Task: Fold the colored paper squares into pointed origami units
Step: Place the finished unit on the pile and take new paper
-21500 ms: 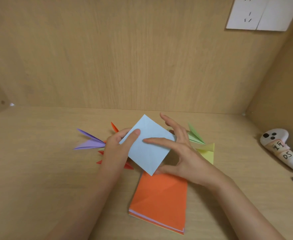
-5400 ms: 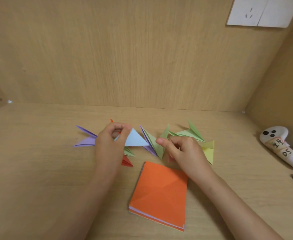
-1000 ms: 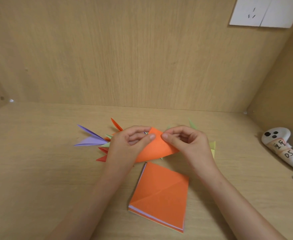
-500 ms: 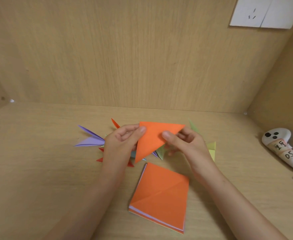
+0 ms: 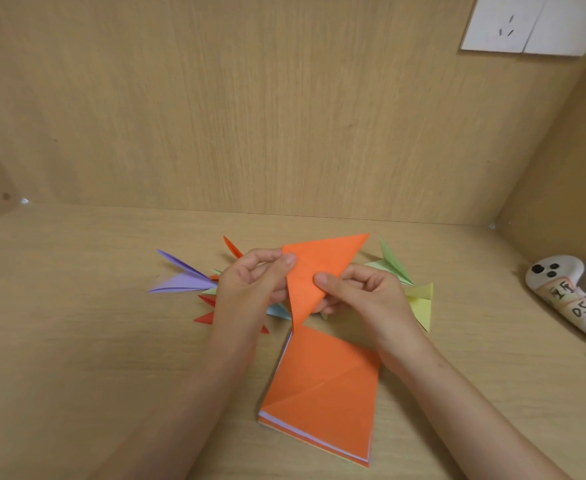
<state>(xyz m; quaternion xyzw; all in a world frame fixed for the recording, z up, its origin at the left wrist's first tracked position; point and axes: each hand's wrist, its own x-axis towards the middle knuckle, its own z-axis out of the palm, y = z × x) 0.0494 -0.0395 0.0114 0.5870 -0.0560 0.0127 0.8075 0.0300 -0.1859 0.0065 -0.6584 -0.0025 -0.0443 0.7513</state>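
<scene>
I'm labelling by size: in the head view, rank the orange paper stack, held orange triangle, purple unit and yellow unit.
1. orange paper stack
2. held orange triangle
3. purple unit and yellow unit: alike, yellow partly hidden, unranked

Orange sheet (image 5: 314, 268), folded to a triangle and held raised above the tabletop (image 5: 77, 341): one tip points up and right, another down toward the paper stack (image 5: 322, 389). The left hand (image 5: 250, 282) pinches its upper left edge, the right hand (image 5: 364, 292) its middle. The paper stack, with a creased orange square uppermost, lies flat on the tabletop. Behind the hands lie finished pointed units: purple unit (image 5: 184, 280) far left, red units (image 5: 206, 317), light blue unit (image 5: 279, 310), green unit (image 5: 391, 263), yellow unit (image 5: 421, 303) far right.
</scene>
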